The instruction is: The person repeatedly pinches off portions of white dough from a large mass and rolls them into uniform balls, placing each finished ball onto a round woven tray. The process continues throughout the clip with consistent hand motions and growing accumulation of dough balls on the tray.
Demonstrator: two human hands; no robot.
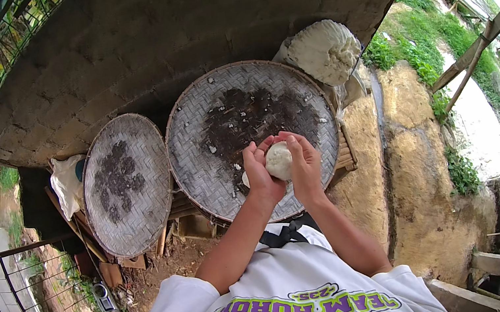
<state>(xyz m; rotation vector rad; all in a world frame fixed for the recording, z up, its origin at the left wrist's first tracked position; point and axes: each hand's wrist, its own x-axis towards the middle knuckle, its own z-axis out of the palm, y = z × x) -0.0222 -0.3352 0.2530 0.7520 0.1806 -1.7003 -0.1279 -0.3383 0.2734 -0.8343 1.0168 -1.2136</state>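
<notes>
Both my hands cup a round white lump [278, 161] that looks like dough or soft clay, just above the near part of a large round woven tray [197, 158]. My left hand [262, 170] wraps its left side, and my right hand [306, 163] curves over its right side. A smaller pale piece [245, 179] shows beside my left hand; whether it lies on the tray or touches the hand, I cannot tell. Dark staining and scattered white crumbs cover the tray's middle. A big white mass [324, 52] of similar stuff sits behind the tray's far right edge.
A second, smaller woven tray [156, 192] leans to the left, also dark-stained. Behind stands a block wall [174, 29]. A white sack [69, 181] and wooden pieces are at the left, near a metal grid [37, 294]. Yellowish rocky ground [420, 173] slopes on the right.
</notes>
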